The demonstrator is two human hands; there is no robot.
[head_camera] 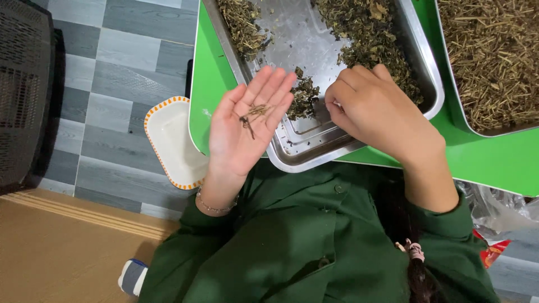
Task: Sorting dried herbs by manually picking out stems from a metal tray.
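Note:
My left hand (pixel 245 124) is held palm up at the near left corner of a steel tray (pixel 314 151), with a few thin dried stems (pixel 252 114) lying on its fingers. My right hand (pixel 373 112) rests knuckles up over the tray's near edge, fingers curled and pinched at a small clump of dried leaves (pixel 305 96). Larger heaps of dried herbs (pixel 370 33) lie in the tray's far part. The tray stands on a green table (pixel 209 84).
A second steel tray (pixel 494 62) full of dry straw-like stems sits at the right. A white dish with an orange rim (pixel 171 140) lies on the grey tiled floor at the left, beside a dark mesh basket (pixel 22 90). Crumpled plastic (pixel 499 207) lies at the lower right.

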